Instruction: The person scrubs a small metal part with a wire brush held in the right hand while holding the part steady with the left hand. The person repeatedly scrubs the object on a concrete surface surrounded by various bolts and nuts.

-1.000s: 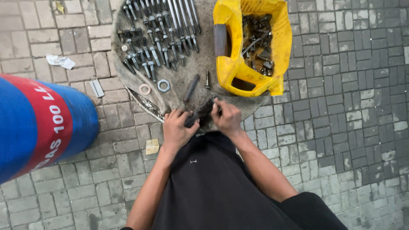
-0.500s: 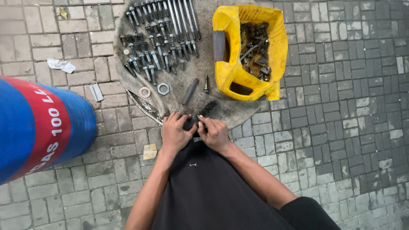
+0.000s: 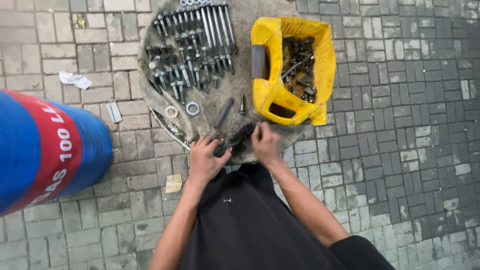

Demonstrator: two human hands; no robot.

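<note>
Drum: a large blue drum with a red band [image 3: 45, 150] lies on the paved floor at far left.
Counter: a round grey stone counter [image 3: 240, 85] carries the parts.
Container: a cut-open yellow plastic container [image 3: 272, 92] full of dark metal parts sits on the counter's right side.
Bolts: rows of long steel bolts [image 3: 195, 45] lie across its far half.
Left hand: the left hand [image 3: 207, 157] is clenched on a dark cylindrical metal piece [image 3: 223, 148] at the counter's near edge.
Right hand: the right hand [image 3: 266, 144] is curled just beside that piece; whether it grips cannot be told.
Washers: a copper ring washer [image 3: 171, 111] and a steel ring washer [image 3: 192, 108] lie side by side.
</note>
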